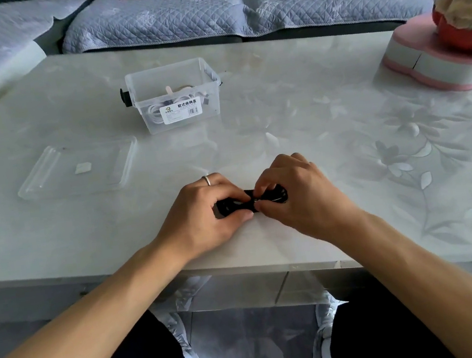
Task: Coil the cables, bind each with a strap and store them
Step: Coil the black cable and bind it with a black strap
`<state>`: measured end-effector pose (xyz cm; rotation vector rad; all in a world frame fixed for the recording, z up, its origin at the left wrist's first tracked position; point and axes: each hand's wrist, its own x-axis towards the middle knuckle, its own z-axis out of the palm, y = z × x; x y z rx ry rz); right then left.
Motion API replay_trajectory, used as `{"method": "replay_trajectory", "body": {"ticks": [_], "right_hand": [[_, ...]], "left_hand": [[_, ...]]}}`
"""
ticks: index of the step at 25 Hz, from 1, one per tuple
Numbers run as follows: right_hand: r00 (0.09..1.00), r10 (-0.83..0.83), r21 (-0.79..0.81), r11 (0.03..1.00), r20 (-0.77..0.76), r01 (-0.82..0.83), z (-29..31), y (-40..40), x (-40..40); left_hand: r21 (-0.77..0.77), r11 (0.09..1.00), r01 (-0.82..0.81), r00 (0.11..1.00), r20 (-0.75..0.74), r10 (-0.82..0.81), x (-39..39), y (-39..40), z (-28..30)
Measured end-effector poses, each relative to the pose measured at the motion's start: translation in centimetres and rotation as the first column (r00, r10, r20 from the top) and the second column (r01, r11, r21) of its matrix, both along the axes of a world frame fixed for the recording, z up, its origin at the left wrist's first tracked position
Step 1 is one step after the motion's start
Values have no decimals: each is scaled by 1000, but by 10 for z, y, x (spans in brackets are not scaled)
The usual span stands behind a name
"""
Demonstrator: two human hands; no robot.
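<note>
While the coiled black cable (273,196) lies near the table's (309,109) front edge, left hand (203,213) grips one end, right hand (294,195) pinches its middle; beyond stand a clear storage box (174,96) and its lid (77,169).

Left hand (203,213) and right hand (294,198) both pinch a coiled black cable (279,195) at table (307,94) edge. Clear box (174,95) holds white cables; lid (77,169) lies beside it.

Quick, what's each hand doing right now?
Left hand: grips the black cable coil at its left end.
Right hand: pinches the coil's middle.
</note>
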<state>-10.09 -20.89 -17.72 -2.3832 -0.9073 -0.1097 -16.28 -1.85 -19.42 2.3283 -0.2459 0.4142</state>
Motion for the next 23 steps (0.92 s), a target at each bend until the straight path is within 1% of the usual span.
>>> {"method": "replay_trajectory", "body": {"ticks": [3, 5, 6, 9, 13, 15, 16, 17, 18, 19, 20, 21, 22, 23], "right_hand": [[999, 23, -35, 999, 31, -22, -3, -6, 0], [998, 65, -75, 995, 2, -64, -3, -12, 3], [997, 80, -79, 994, -20, -81, -3, -16, 4], [994, 92, -52, 994, -64, -96, 1, -23, 5], [995, 97, -83, 992, 13, -96, 1, -23, 6], [995, 88, -50, 995, 42, -86, 0, -20, 5], [994, 91, -25, 996, 54, -90, -1, -17, 5], [994, 94, 8, 996, 57, -94, -3, -15, 5], [995, 90, 55, 994, 52, -92, -3, -12, 5], [996, 76, 115, 990, 36, -79, -4, -10, 6], [999, 53, 189, 981, -3, -51, -3, -7, 6], [996, 32, 268, 963, -85, -8, 0, -4, 5], [973, 31, 349, 936, -227, 52, 5, -1, 4], [909, 59, 429, 893, -413, 137, 10, 3, 2]], "left_hand": [[60, 998, 31, 999, -13, -30, 1, 5, 1], [104, 994, 43, 999, -14, -41, 2, 3, 3], [98, 994, 39, 999, -16, -38, 3, 2, 4], [2, 999, -40, 999, -27, 40, 4, 4, 9], [-130, 989, -65, 997, 22, 69, 1, 4, 11], [-255, 963, -89, 996, -43, 81, -1, 3, 14], [-333, 936, -112, 991, -108, 80, -1, 4, 16], [-434, 890, -138, 981, -187, 61, -2, 5, 18], [-559, 811, -171, 964, -264, 21, -2, 6, 21], [-681, 702, -209, 945, -326, -36, -1, 6, 25], [-756, 606, -248, 930, -361, -69, -1, 7, 28], [-785, 553, -279, 926, -372, -61, -1, 7, 31], [-791, 533, -299, 929, -369, -27, -1, 6, 31], [-798, 519, -307, 935, -353, 9, -1, 3, 32]]}}
